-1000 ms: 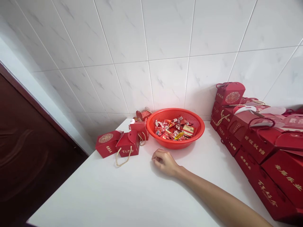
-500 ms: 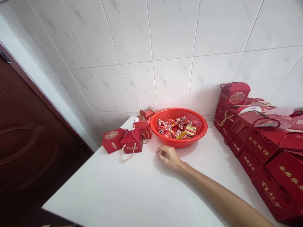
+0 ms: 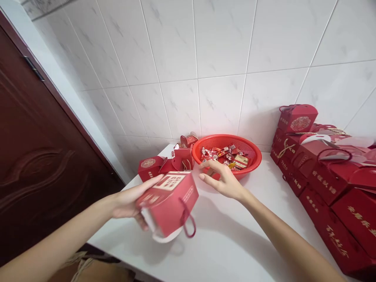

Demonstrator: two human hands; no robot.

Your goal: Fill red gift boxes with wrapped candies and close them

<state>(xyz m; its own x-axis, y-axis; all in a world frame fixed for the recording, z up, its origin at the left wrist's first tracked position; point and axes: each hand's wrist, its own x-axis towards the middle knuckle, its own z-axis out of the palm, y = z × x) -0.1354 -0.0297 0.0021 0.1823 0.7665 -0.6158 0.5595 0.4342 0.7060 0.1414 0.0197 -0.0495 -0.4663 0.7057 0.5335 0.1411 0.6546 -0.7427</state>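
My left hand (image 3: pixel 133 199) grips a red gift box (image 3: pixel 179 207) from its left side, holding it tilted above the white table. The box has a dark red cord handle (image 3: pixel 188 219) hanging on its right, and its white-edged flaps face down toward me. To the right of it, my right hand (image 3: pixel 221 178) hovers with thumb and fingers apart and nothing between them. Just behind that hand stands a red plastic basket (image 3: pixel 255 158) of wrapped sweets (image 3: pixel 226 154), partly hidden by the fingers.
Several small red boxes (image 3: pixel 148 166) sit at the table's back left, partly behind the held box. A large stack of red boxes (image 3: pixel 326 196) fills the right side. Below the table's front edge is a brown cardboard box (image 3: pixel 100 270). A tiled wall (image 3: pixel 223 98) rises behind.
My left hand has come into view holding a red box. My right hand has moved up and right, nearer the basket, and its fingers have spread. The view has shifted slightly.
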